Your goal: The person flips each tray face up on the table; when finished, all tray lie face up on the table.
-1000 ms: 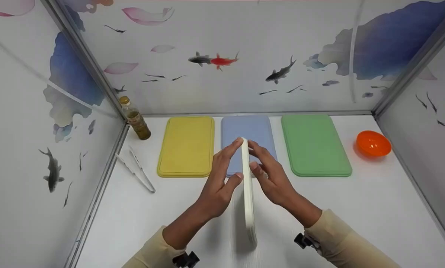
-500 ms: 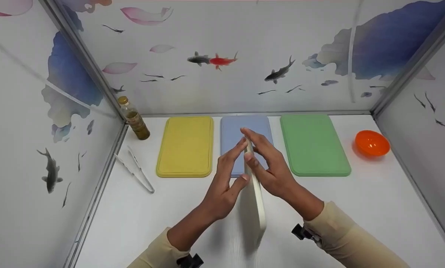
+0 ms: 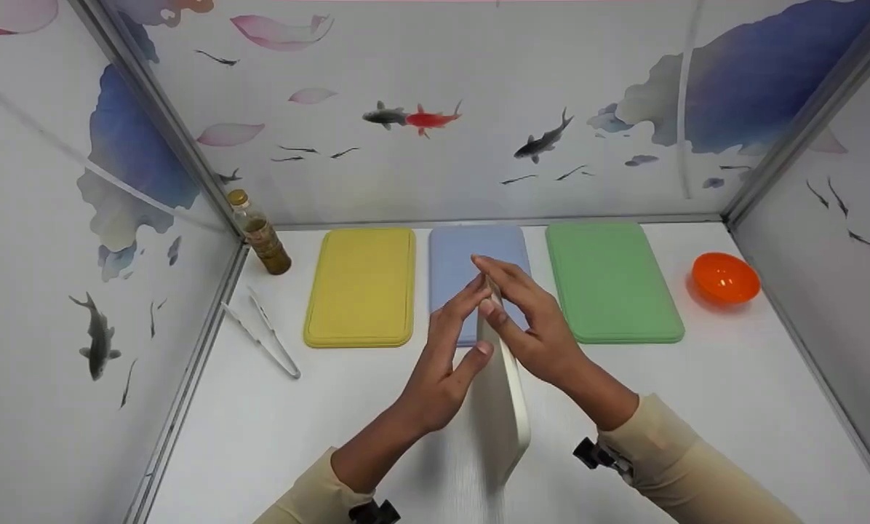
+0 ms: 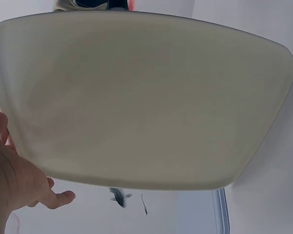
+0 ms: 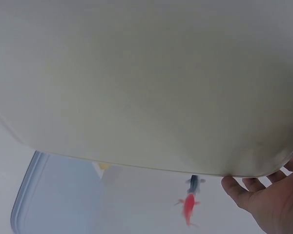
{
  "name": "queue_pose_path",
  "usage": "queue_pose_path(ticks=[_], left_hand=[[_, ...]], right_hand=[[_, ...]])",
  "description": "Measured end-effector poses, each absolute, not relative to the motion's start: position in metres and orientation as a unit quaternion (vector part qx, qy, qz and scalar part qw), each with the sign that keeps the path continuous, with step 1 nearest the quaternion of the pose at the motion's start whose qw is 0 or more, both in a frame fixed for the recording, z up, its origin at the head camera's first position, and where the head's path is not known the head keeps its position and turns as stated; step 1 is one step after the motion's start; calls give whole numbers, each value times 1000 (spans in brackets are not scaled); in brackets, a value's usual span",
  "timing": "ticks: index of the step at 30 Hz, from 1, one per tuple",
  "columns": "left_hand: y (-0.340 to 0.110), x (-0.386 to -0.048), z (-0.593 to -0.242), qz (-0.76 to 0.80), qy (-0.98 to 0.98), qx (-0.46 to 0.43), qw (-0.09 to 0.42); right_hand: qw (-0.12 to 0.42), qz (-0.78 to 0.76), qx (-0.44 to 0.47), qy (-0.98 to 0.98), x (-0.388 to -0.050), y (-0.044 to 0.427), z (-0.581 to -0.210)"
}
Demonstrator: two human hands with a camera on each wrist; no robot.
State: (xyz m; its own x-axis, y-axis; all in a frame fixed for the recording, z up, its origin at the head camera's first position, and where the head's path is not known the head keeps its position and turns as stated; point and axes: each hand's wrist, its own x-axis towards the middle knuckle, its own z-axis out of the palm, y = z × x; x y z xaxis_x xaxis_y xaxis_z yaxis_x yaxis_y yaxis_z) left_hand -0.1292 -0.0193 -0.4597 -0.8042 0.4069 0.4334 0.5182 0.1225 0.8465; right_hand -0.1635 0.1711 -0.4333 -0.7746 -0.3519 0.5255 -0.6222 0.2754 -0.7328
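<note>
A white cutting board (image 3: 504, 407) stands on edge between my two hands, its narrow side toward me in the head view. My left hand (image 3: 439, 378) is on its left side, fingers fairly straight, fingertips at the board's upper end. My right hand (image 3: 540, 331) is on the other side, its straight fingers reaching past that end and its thumb near the edge. In the left wrist view the board's pale face (image 4: 146, 102) fills most of the picture. Fingertips of the right hand (image 5: 276, 200) lie along the board's rim in the right wrist view. Whether the board's lower edge touches the table is unclear.
Yellow (image 3: 360, 287), blue (image 3: 453, 255) and green (image 3: 613, 284) cutting boards lie in a row at the back. At left are a bottle (image 3: 264, 240) of dark liquid and metal tongs (image 3: 264, 335). An orange bowl (image 3: 726, 279) sits at right. Printed walls enclose the table.
The white board's near end has swung to the right, showing more of its left face. My right fingers have moved over the board's far end, and the left hand has shifted slightly right.
</note>
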Motion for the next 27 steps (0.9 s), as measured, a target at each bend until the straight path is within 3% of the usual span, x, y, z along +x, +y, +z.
queue_pose_path(ticks=[11,27], left_hand=[[-9,-129,-480,-596,-759,-262,19],[0,-145,-534,-600,-785,-96,-121]], right_hand=[[127,520,304,-788,-164,175,-435],[127,526,301,-785,-164,182,-436]])
